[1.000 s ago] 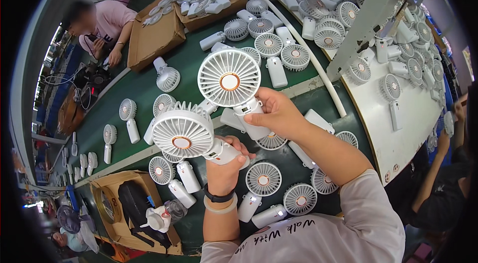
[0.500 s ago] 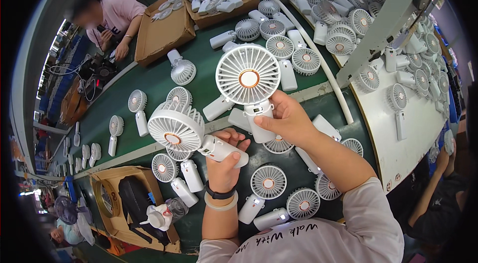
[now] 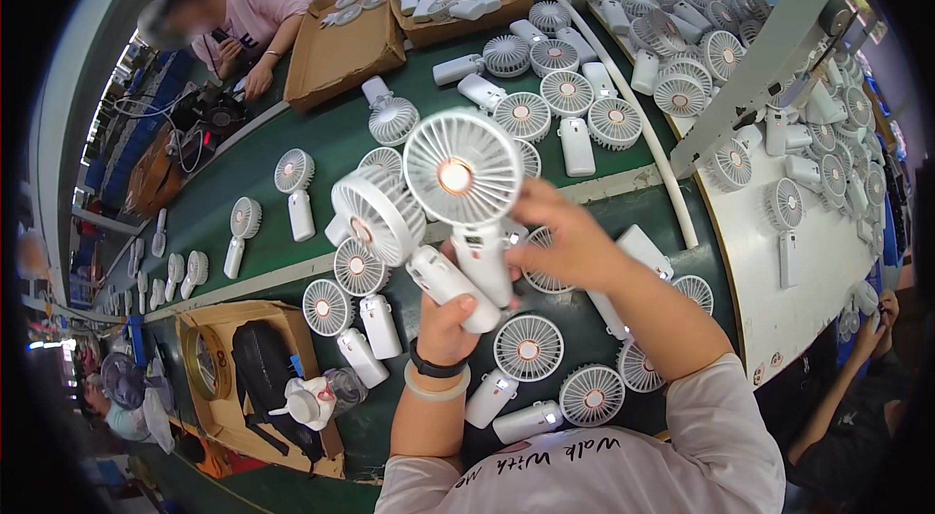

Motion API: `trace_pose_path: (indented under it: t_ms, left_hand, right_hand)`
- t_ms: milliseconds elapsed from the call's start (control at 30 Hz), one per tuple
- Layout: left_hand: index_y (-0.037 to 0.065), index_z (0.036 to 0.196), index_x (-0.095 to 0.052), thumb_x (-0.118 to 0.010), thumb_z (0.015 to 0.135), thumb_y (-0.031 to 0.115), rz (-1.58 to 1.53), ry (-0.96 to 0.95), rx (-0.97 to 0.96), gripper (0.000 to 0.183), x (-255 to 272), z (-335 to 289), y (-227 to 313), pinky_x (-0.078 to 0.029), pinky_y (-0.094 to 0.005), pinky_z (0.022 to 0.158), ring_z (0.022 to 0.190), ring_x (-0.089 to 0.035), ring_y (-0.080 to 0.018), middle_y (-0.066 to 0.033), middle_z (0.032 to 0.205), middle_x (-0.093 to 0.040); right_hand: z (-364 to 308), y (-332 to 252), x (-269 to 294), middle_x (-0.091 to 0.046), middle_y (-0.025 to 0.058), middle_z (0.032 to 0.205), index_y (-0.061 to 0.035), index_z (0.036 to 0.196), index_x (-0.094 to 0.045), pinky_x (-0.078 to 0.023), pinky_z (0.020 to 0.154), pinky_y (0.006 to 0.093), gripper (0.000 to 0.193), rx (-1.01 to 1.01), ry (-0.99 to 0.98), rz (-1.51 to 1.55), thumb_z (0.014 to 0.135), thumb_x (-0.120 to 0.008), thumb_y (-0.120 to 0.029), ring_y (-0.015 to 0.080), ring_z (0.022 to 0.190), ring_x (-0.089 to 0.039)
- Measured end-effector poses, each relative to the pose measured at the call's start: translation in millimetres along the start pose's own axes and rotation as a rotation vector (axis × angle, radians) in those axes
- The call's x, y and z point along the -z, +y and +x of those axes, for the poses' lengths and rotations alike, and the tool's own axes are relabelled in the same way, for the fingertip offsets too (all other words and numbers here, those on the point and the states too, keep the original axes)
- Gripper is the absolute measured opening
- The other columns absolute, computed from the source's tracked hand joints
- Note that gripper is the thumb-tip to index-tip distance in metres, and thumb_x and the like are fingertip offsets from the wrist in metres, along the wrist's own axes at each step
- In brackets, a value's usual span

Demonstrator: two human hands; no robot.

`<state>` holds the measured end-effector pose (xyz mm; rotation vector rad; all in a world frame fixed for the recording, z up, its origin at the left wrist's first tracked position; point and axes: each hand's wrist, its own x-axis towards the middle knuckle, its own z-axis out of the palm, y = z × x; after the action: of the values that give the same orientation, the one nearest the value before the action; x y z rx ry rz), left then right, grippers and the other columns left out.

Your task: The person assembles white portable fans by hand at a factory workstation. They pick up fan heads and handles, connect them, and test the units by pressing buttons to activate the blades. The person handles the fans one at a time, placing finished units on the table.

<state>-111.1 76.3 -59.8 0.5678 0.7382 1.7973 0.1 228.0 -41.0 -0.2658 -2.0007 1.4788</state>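
My left hand (image 3: 444,327) is closed around the handle of a white handheld fan (image 3: 375,222), its thumb across the lower handle and the fan head tilted to the left. Right beside it a second white handheld fan (image 3: 458,169) with an orange-ringed hub stands nearly upright, a small dark display on its neck. My right hand (image 3: 557,234), smeared by motion, grips this one at the right side of its handle. The two handles overlap or touch. Below my hands lie more handheld fans (image 3: 527,348) on the green bench (image 3: 623,198), some with a small light lit.
Cardboard trays (image 3: 341,61) stand at the back, one full of fans. A white tube (image 3: 623,105) divides the bench from a white table (image 3: 769,290) heaped with fans. A metal post (image 3: 755,76) rises at right. Front left, a carton (image 3: 253,314) holds a black bag. A co-worker (image 3: 258,8) sits far left.
The right-hand fan has come down and left, against the left-hand fan, its head tilting. My left hand's fan has turned more side-on. The view has shifted slightly.
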Motion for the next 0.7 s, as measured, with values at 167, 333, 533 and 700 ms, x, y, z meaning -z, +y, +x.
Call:
trace_pose_path:
  t_ms: [167,333,533,700]
  left_hand:
    - [0.006,0.133,-0.028,-0.069,0.064,0.018,-0.196,-0.125,-0.086,0.081,1.3,-7.3,21.9,-0.054,-0.0441,0.071,0.097,-0.054,-0.0333,-0.0222,0.117,-0.045]
    - [0.016,0.142,-0.011,-0.069,0.062,0.022,-0.244,-0.218,-0.082,0.099,-4.8,-13.2,43.9,-0.049,-0.0438,0.076,0.093,-0.048,-0.0249,-0.013,0.108,-0.044]
    - [0.011,0.136,-0.022,-0.071,0.061,0.019,-0.249,-0.181,-0.13,0.09,-3.0,-18.4,46.7,-0.05,-0.0413,0.073,0.091,-0.049,-0.0273,-0.0154,0.108,-0.046]
    - [0.006,0.128,-0.032,-0.073,0.06,0.018,-0.116,-0.169,-0.222,0.08,-3.6,-15.1,41.4,-0.051,-0.0419,0.075,0.093,-0.053,-0.0282,-0.0173,0.106,-0.048]
  right_hand:
    - [-1.6,27.5,1.1,-0.048,0.0186,0.115,-0.0001,0.111,-0.055,-0.04,0.09,0.0402,0.053,-0.245,-0.325,-0.549,0.073,-0.07,-0.035,0.0316,0.106,-0.05]
    - [-13.1,26.2,-28.1,-0.051,0.0139,0.097,-0.0046,0.115,-0.054,-0.039,0.079,0.0416,0.055,-0.025,-0.642,-0.724,0.062,-0.069,-0.015,0.0306,0.095,-0.054]
    - [30.4,39.0,-41.5,-0.055,0.0148,0.11,-0.0011,0.11,-0.056,-0.045,0.085,0.0367,0.038,0.111,-0.636,-0.38,0.075,-0.062,-0.014,0.0333,0.1,-0.053]
    - [80.8,90.5,-73.0,-0.057,0.0125,0.103,-0.0017,0.107,-0.056,-0.042,0.084,0.0419,0.033,0.153,-0.399,-0.99,0.075,-0.057,-0.01,0.027,0.098,-0.055]
